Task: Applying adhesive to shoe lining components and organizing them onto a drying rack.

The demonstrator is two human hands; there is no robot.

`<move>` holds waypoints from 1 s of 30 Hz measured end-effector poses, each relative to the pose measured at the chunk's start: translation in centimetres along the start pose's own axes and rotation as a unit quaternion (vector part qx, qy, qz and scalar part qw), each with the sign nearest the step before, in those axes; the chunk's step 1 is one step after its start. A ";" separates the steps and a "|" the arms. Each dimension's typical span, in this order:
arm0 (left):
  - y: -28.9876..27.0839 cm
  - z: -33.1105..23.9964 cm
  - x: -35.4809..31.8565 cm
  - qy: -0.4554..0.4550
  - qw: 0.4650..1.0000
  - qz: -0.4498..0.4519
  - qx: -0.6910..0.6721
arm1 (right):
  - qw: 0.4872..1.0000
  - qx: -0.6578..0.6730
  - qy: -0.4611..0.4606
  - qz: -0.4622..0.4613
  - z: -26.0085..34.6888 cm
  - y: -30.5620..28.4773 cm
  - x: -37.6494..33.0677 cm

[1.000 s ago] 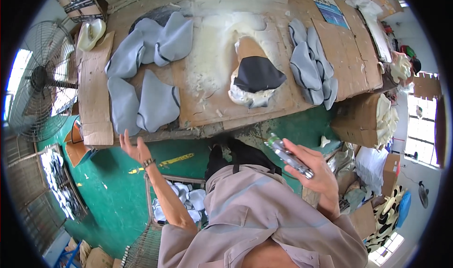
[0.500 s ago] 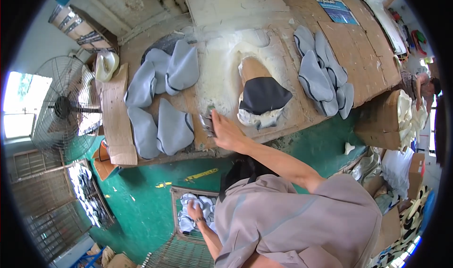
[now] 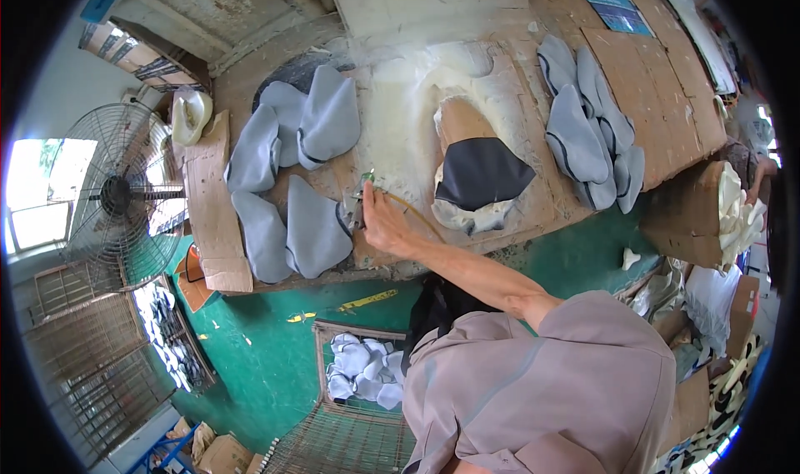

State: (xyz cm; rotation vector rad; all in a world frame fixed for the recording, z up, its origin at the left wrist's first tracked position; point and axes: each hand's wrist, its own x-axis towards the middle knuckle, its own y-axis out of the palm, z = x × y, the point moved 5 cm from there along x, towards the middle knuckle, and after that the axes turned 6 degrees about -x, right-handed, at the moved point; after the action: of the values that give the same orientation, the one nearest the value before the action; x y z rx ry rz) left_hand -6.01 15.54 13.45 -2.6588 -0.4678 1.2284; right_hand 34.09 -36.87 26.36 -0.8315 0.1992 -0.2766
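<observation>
From my feed, my right hand (image 3: pixel 385 224) is curled round a small spray gun (image 3: pixel 357 207) on the workbench (image 3: pixel 500 99), just beside the grey fabric pieces (image 3: pixel 287 182). Left hand's out of sight.

Single head-worn fisheye view, looking steeply down from above — bench (image 3: pixel 500 24) across the top, green floor (image 3: pixel 275 357) below, edges curved.

Floor (image 3: pixel 258 349): green, scuffed — yellow marks near the bench.
Bench (image 3: pixel 667 90): cardboard-topped, crusted white at its middle.
Fan (image 3: pixel 117 195): off the bench's left edge.
Window (image 3: pixel 33 190): far left — bright daylight.
</observation>
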 end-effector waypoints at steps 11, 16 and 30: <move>3.5 -1.1 3.8 -0.121 0.989 -0.011 -0.087 | 0.990 -0.013 -0.050 -0.132 9.9 -32.0 -6.8; 5.2 -3.6 6.2 -0.114 0.993 -0.009 -0.032 | 0.960 0.090 -0.032 -0.264 9.8 -39.7 -11.3; 6.6 0.8 6.7 -0.095 0.992 0.080 -0.033 | 0.961 -0.101 0.175 -0.188 -12.0 -37.9 -8.2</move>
State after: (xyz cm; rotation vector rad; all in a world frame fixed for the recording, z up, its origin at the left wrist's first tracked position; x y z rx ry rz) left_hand -1.18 11.78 6.26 -2.6907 -0.3322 1.5477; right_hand 16.75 -66.97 47.44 -1.0189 0.4062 -0.7743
